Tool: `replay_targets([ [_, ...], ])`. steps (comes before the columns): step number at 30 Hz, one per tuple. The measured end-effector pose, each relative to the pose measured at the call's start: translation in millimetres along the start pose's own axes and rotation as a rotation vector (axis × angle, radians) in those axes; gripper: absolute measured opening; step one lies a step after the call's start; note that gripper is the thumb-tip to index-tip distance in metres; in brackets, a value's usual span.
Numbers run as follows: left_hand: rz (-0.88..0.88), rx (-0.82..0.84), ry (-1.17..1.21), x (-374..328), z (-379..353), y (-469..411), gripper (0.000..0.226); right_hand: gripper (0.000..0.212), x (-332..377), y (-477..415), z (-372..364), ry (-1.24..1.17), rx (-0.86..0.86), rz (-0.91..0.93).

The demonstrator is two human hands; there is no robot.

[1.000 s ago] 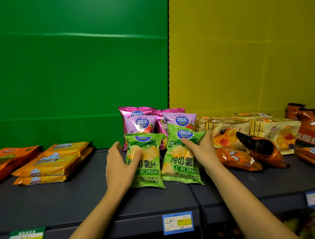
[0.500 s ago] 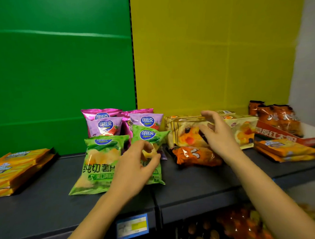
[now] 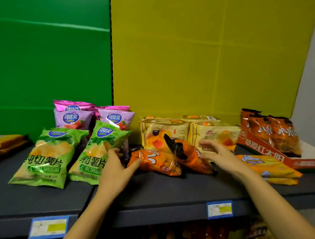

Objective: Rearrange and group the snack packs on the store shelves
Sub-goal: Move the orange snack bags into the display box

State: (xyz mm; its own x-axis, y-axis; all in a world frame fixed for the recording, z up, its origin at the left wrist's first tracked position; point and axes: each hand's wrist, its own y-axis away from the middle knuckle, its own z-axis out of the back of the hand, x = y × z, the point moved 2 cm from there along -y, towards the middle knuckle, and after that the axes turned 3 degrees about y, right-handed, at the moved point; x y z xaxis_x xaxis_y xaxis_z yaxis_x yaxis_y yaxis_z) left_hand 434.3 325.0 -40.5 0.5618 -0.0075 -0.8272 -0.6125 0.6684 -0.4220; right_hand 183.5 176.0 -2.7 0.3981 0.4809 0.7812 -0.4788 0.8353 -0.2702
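Shelf stock, sorting partly done. Grouped: two green chip bags (image 3: 47, 157) side by side at the front left, with purple chip bags (image 3: 74, 117) standing in a row right behind them; yellow cake packs (image 3: 164, 133) lined up against the yellow back panel (image 3: 204, 55); orange bags (image 3: 271, 131) standing in a red tray (image 3: 261, 148) at far right, with flat yellow biscuit packs (image 3: 267, 165) stacked in front. Outstanding: two packs lying loose and askew on the shelf (image 3: 173, 188) in front of the cake packs, one overlapping the other. Left orange pack (image 3: 154, 161): the left hand (image 3: 115, 167) grips its near end, thumb on the front and fingers curved round behind. Right orange pack (image 3: 188, 154): the right hand (image 3: 218, 154) is spread with fingers nearly straight beside its right end, holding nothing; actual contact cannot be told. Likely remaining: square these two up or move them to a matching group, though none is evident. Obscured: the flat packs (image 3: 7, 140) at far left are cut by the frame edge; the price labels (image 3: 219, 209) are unreadable; the goods on the lower shelf are blurred; the rear cake packs are mostly hidden.
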Motion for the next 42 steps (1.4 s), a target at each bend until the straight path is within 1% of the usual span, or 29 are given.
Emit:
replay_targets([
  [3,0.153,-0.004,0.236,0,-8,-1,0.075,0.048,-10,-9,-4,-0.037,0.162,-0.024],
  [6,0.309,-0.036,0.504,-1,-16,0,0.077,0.054,-16,-13,-8,0.014,0.276,-0.024],
  [9,0.405,-0.072,0.615,1,-26,-1,0.078,0.075,-17,-17,-8,0.115,0.338,0.007],
  [11,0.416,-0.074,0.667,1,-32,-1,0.067,0.089,-18,-21,-7,0.151,0.338,0.012],
  [13,0.401,-0.065,0.708,-1,-38,-2,0.050,0.092,-18,-23,-9,0.214,0.325,0.028],
  [14,0.407,-0.066,0.733,-3,-41,-2,0.048,0.091,-18,-23,-10,0.259,0.316,0.037],
  [16,0.423,-0.092,0.810,-6,-48,-4,0.053,0.090,-18,-23,-14,0.289,0.304,0.044],
  [20,0.413,-0.177,0.930,-12,-64,-8,0.071,0.097,-22,-16,-21,0.071,0.320,-0.004],
  [21,0.422,-0.185,0.946,-14,-69,-9,0.076,0.096,-23,-14,-23,0.041,0.308,-0.006],
  [23,0.424,-0.152,0.933,-18,-77,-10,0.077,0.092,-23,-11,-26,0.008,0.267,-0.001],
  [25,0.396,-0.104,0.880,-22,-84,-8,0.075,0.089,-20,-6,-28,-0.027,0.224,-0.001],
  [28,0.297,-0.127,0.850,-28,-86,-5,0.069,0.097,-17,2,-28,-0.047,0.145,-0.012],
  [30,0.226,-0.133,0.845,-34,-83,-1,0.067,0.096,-14,10,-25,-0.032,0.077,-0.019],
  [32,0.151,-0.126,0.849,-41,-78,2,0.067,0.089,-11,19,-20,-0.064,0.004,-0.030],
  [33,0.106,-0.126,0.842,-44,-75,2,0.064,0.084,-10,23,-17,-0.093,-0.017,-0.031],
  [36,-0.032,-0.103,0.819,-55,-67,4,0.055,0.060,-7,37,-4,-0.191,-0.036,-0.008],
  [38,-0.097,-0.070,0.828,-63,-64,4,0.052,0.057,-4,47,8,-0.235,-0.075,0.019],
  [42,-0.158,0.016,0.803,-84,-70,8,0.054,0.047,-11,64,43,-0.301,-0.238,0.023],
])
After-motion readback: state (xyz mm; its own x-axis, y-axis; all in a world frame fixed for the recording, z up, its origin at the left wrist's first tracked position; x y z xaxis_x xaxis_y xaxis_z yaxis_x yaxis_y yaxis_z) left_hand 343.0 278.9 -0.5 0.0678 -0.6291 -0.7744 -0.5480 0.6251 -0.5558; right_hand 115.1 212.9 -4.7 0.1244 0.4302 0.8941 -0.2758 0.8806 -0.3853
